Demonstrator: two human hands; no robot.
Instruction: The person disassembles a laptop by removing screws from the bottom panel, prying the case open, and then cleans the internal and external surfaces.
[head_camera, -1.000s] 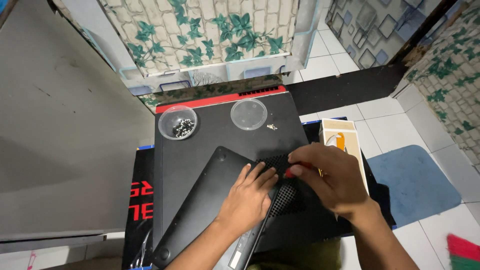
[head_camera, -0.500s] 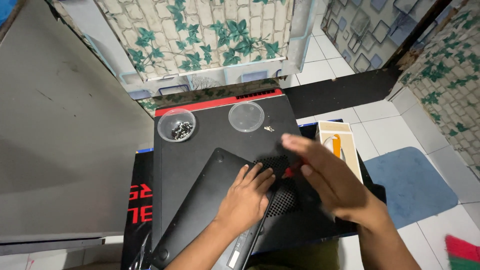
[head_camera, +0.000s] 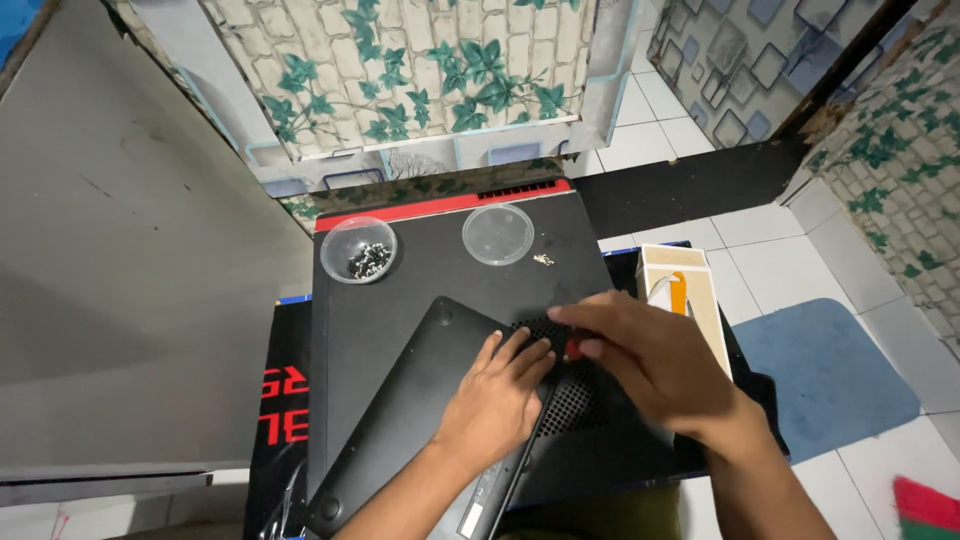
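— What's under the hands?
— A black laptop base cover (head_camera: 400, 400), tilted on the black mat (head_camera: 440, 260). The left hand (head_camera: 497, 400) presses flat on it, fingers spread; the right hand (head_camera: 655, 365) pinches a small red-tipped tool (head_camera: 573, 349).
— Any packaging?
— A narrow cream box (head_camera: 690, 300) with an orange patch, right of the mat.

the laptop's bottom cover (head_camera: 400, 400) looks like matt black plastic, smooth apart from a perforated vent grille (head_camera: 570, 395). the two small round containers (head_camera: 358, 249) are clear, glossy plastic. the floor tiles (head_camera: 850, 480) are glazed and shiny, the blue mat (head_camera: 825, 375) soft, dull cloth.
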